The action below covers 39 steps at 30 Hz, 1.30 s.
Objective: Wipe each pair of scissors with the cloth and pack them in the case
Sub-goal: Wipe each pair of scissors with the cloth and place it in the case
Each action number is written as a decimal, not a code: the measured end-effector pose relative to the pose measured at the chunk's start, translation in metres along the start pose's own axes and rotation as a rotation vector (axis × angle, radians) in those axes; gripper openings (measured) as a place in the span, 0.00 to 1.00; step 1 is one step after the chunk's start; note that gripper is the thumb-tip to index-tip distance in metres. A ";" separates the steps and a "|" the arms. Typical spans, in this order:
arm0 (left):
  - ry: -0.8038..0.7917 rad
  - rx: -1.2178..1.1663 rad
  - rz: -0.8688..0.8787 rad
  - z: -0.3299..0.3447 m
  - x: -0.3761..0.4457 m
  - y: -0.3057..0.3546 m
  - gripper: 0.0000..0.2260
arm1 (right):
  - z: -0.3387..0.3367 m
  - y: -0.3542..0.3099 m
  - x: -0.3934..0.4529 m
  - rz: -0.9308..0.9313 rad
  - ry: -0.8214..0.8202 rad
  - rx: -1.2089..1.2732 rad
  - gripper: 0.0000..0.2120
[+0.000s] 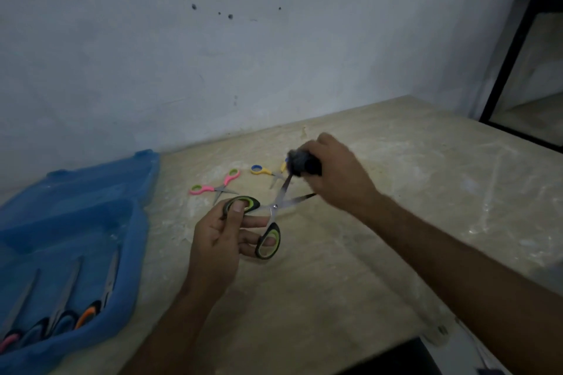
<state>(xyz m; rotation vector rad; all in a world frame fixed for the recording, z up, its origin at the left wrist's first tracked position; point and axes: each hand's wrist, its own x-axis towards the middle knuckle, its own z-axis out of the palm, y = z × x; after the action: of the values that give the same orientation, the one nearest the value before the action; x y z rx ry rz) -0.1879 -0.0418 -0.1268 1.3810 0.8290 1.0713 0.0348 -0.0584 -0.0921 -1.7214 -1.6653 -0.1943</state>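
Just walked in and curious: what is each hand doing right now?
Left hand: holds the black-and-green scissors by the handles, blades spread open.
Right hand: grips a dark cloth bunched against one blade.

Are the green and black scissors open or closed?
Open. The green-and-black scissors have their two blades spread in a V, and their handles sit apart in the left hand.
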 end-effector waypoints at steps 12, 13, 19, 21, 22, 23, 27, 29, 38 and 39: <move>0.028 0.031 0.049 0.006 -0.004 -0.001 0.12 | -0.002 -0.008 -0.002 -0.040 0.019 0.022 0.13; 0.028 0.022 0.037 0.006 -0.003 -0.002 0.12 | -0.010 0.001 0.007 0.013 0.068 -0.009 0.13; 0.068 0.005 0.006 0.005 0.000 -0.002 0.12 | -0.010 -0.039 -0.032 -0.170 -0.002 0.086 0.18; 0.054 0.016 0.028 0.006 -0.003 -0.001 0.11 | 0.005 -0.040 -0.042 -0.214 -0.110 0.040 0.18; 0.044 0.031 0.040 0.006 -0.004 -0.001 0.11 | 0.008 -0.030 -0.037 -0.181 -0.098 0.040 0.17; 0.036 0.048 0.050 0.006 -0.005 -0.001 0.12 | 0.008 -0.018 -0.027 -0.113 -0.062 0.041 0.16; 0.038 0.014 0.027 0.004 -0.003 0.000 0.13 | -0.010 0.013 -0.002 0.092 0.131 -0.004 0.12; 0.055 0.010 0.009 0.005 0.001 -0.001 0.12 | -0.013 -0.008 -0.011 0.009 0.138 0.046 0.14; 0.006 0.006 0.016 0.006 -0.004 -0.004 0.12 | 0.004 -0.005 -0.008 -0.015 0.007 -0.017 0.16; 0.009 -0.008 0.008 0.006 -0.003 -0.004 0.12 | -0.001 0.001 -0.003 0.054 0.055 -0.024 0.15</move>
<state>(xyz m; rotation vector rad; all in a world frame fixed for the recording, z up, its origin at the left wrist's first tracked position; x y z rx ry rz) -0.1830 -0.0467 -0.1309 1.3748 0.8257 1.0863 0.0361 -0.0615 -0.0935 -1.7615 -1.5805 -0.2351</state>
